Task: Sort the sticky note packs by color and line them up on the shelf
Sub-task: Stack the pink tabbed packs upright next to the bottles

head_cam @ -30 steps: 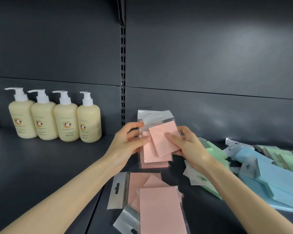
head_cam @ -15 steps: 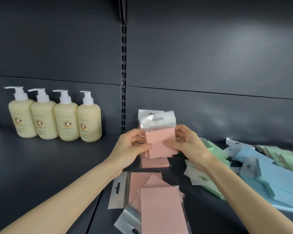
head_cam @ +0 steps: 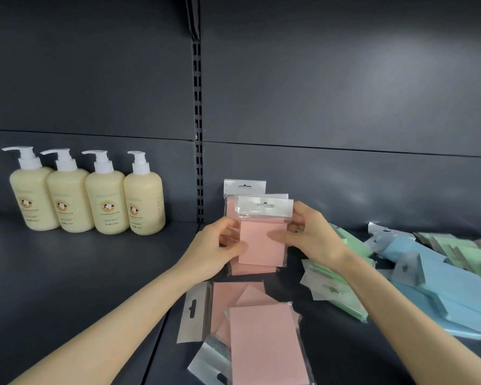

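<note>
Nearest the camera, loose pink packs (head_cam: 265,345) are lying overlapped at the front of the dark grey shelf (head_cam: 67,273), their clear hang tabs pointing left and toward the viewer. Above them, two bare forearms are reaching in. The left hand (head_cam: 215,250) is pinching the left edge of a pink sticky note pack (head_cam: 261,243) between thumb and curled fingers, while the right hand (head_cam: 314,237) is gripping its right edge, thumb lying across the front and fingers curling behind the hang tab. The pack is being held upright over the middle of the shelf, directly in front of two more standing pink packs (head_cam: 243,190). To the right, green packs (head_cam: 353,312) and blue packs (head_cam: 456,295) are lying in a mixed heap. Farther back on the left, four cream pump bottles (head_cam: 95,198) are standing in a row against the grey back panel (head_cam: 345,107).
</note>
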